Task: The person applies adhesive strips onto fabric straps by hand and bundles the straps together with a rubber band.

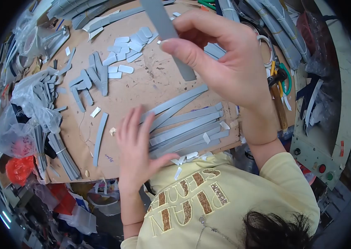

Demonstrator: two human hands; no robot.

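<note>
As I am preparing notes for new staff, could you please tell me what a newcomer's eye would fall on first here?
Probably the long grey strip, held up by the right hand near the top centre. The pale yellow shirt with its large brown and outlined letters would likely come next, at the bottom centre, then the bright red-orange plastic towards the lower left.

Brown worktable; adjacent machine panel with red button and green button. Illuminated tube lights at opposite side.

Brown worktable, long grey strips near its edge (some overlapping), small grey tabs, white scrap, tied bundle
</note>
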